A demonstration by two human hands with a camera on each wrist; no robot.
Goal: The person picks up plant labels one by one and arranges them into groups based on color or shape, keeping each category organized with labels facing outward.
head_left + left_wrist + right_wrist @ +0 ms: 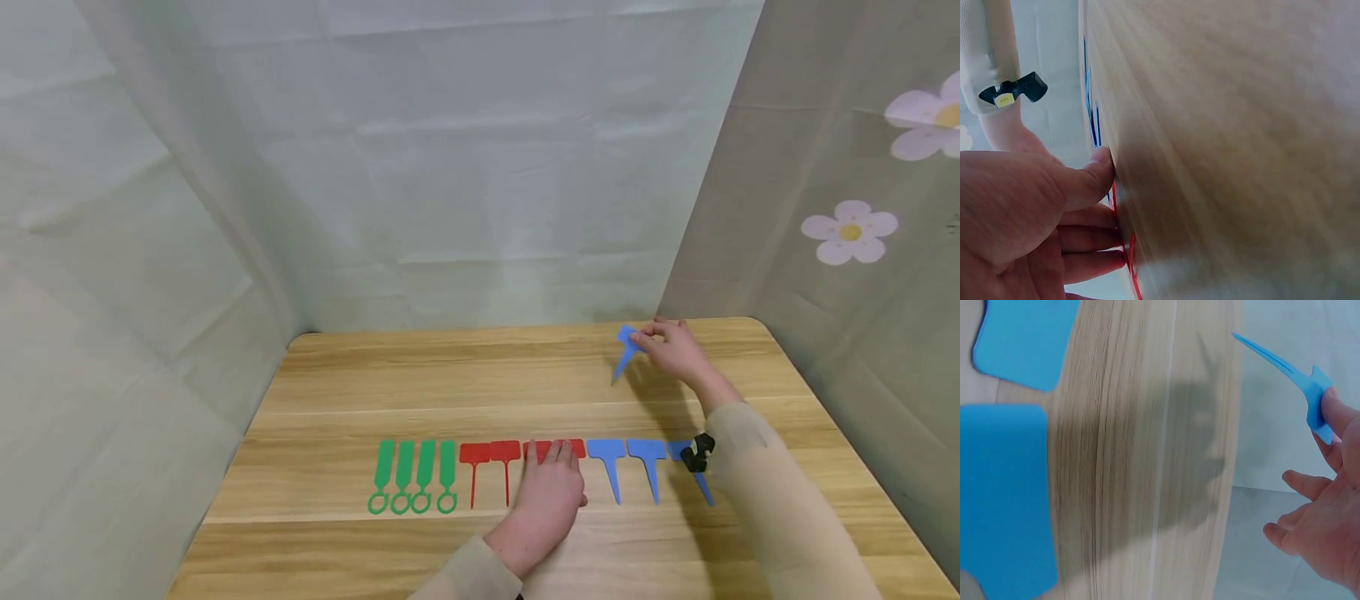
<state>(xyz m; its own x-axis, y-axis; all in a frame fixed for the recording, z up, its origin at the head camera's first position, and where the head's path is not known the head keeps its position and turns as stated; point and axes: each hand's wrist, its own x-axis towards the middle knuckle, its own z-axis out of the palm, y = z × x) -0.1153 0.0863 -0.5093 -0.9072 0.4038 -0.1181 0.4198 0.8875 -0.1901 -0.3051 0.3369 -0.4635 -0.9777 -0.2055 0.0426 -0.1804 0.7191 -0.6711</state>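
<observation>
My right hand pinches a blue T-shaped plant label by its head, between thumb and forefinger, above the far right of the table. Its pointed stem hangs down to the left in the head view. The other fingers of that hand are spread in the right wrist view. My left hand rests its fingertips on the heads of two red T-shaped labels, and their stems are hidden under it. Right of it lie three blue labels in a row, the last partly covered by the right forearm.
Two more red labels lie left of the left hand. Beyond them is a row of several green ring-ended labels. The wooden table ends at a pale curtain behind, with a flowered sheet on the right.
</observation>
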